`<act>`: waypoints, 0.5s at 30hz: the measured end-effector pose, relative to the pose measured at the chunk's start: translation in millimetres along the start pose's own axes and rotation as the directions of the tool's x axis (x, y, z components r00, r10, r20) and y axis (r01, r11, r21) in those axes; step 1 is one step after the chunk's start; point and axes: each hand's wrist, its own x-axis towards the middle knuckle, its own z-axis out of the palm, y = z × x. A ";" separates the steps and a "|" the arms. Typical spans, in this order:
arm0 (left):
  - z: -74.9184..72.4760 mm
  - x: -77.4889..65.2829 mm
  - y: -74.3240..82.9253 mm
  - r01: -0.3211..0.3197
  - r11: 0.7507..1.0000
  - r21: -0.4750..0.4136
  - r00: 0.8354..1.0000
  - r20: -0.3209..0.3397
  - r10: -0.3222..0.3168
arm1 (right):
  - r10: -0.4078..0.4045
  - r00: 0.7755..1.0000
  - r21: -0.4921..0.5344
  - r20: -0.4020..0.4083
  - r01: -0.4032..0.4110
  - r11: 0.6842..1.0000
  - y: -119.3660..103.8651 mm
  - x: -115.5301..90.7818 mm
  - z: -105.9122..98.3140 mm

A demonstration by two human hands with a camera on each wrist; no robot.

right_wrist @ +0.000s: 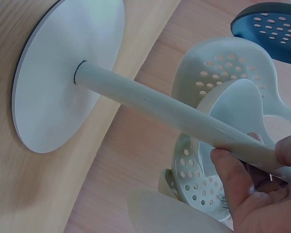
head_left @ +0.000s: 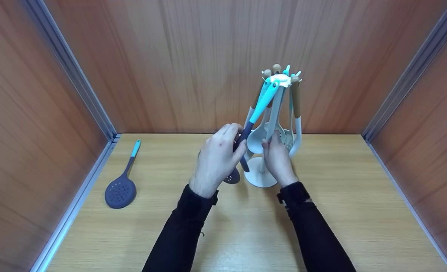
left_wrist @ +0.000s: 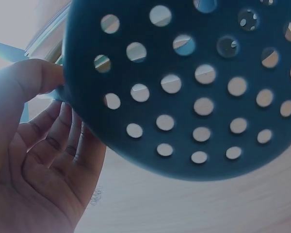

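A white utensil stand (head_left: 256, 182) rises from a round base, with several utensils hanging round its top. My right hand (head_left: 278, 160) grips the stand's pole (right_wrist: 160, 110) partway up. To the left of the pole, my left hand (head_left: 216, 155) pinches the neck of a dark slotted skimmer (left_wrist: 203, 167). This skimmer's turquoise handle (head_left: 263, 102) slants up to the hooks at the stand's top. Its perforated head (head_left: 232, 177) shows partly below the left hand. A white ladle (head_left: 256, 141) hangs between the two hands.
Another dark skimmer (head_left: 120, 192) with a turquoise handle end lies flat on the table, far left. White slotted utensils (right_wrist: 228, 58) and a brown-handled one (head_left: 296, 100) hang on the stand. Wooden panels (head_left: 178, 68) enclose the back and both sides.
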 end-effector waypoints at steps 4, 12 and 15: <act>2.1 -0.7 0.3 0.005 1.000 0.010 1.000 0.011 -0.005 | -0.002 1.000 0.003 -0.001 0.002 1.000 0.6 0.3 0.0; 7.2 -1.2 1.2 0.005 1.000 0.012 0.999 0.033 -0.005 | 0.018 1.000 -0.018 0.001 -0.018 1.000 -0.6 0.8 0.0; 8.8 -1.1 1.6 0.010 1.000 0.013 0.999 0.042 -0.010 | 0.020 1.000 -0.031 -0.003 -0.020 0.999 -0.7 1.1 0.1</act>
